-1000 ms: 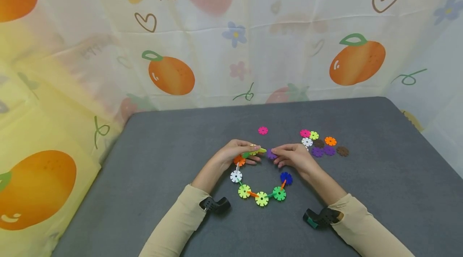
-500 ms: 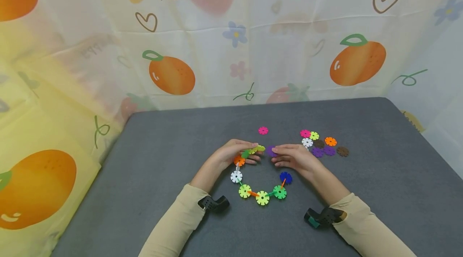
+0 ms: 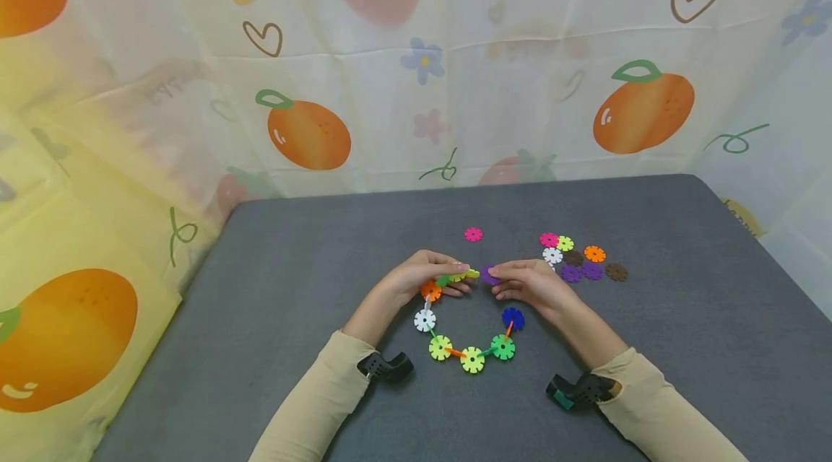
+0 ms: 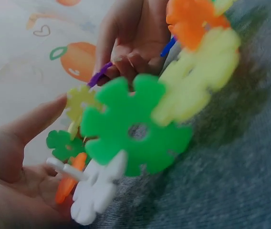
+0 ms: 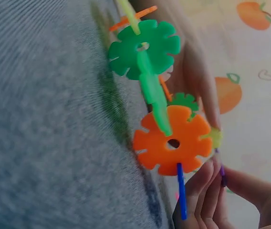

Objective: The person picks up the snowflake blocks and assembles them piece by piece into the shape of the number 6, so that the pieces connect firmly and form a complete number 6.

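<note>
In the head view, my left hand [image 3: 425, 271] pinches the yellow end of a chain of slotted snowflake discs. The chain curves round through an orange disc [image 3: 431, 291], a white disc [image 3: 425, 320] and a green disc [image 3: 503, 347] to a dark blue disc [image 3: 513, 318]. My right hand [image 3: 533, 283] pinches a loose purple snowflake disc [image 3: 489, 275] by its edge, beside the yellow end disc [image 3: 472, 273]. A small gap seems to part the two. In the right wrist view, the purple disc [image 5: 223, 176] is edge-on between thumb and fingers.
Behind my right hand lies a group of loose discs, among them an orange disc [image 3: 594, 254], a brown disc [image 3: 617, 272] and a white disc [image 3: 552, 255]. A single pink disc [image 3: 473, 234] lies farther back. The grey table [image 3: 325, 231] ends at a patterned cloth [image 3: 377, 115].
The yellow end disc in my left hand has tipped and moved slightly right, and the chain's near part has shifted slightly. My right hand keeps the purple disc at nearly the same spot.
</note>
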Tool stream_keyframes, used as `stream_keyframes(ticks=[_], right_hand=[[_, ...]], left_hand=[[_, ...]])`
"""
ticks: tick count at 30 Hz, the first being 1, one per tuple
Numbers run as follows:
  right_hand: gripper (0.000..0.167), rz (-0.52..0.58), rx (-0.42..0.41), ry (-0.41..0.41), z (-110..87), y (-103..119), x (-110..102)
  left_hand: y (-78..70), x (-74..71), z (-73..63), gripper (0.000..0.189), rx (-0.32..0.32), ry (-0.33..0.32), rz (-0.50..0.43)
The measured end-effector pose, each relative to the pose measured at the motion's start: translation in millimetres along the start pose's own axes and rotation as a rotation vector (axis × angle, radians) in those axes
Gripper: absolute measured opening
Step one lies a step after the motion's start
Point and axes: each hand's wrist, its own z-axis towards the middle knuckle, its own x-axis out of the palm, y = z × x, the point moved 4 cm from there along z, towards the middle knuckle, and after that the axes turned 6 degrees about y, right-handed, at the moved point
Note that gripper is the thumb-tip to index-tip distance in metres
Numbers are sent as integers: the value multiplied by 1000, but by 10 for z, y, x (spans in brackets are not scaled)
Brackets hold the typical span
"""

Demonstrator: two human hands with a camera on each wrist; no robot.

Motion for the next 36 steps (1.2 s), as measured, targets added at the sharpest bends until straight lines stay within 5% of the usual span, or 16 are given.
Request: stream_keyframes(ticks=[10, 16, 28, 36], right_hand=[[26, -11, -8, -42, 9, -26, 3], [14, 38, 8, -27, 0, -50, 10], [20, -37, -75, -239, -35, 12, 123], [41, -141, -57, -144, 65, 29, 92]], left_hand=[[-35, 67, -8, 31, 39, -26, -6], [-20, 76, -13, 34, 25, 20, -24], [-32, 122, 20, 32, 64, -30, 17], [-57, 82, 19, 33, 79, -19, 118]])
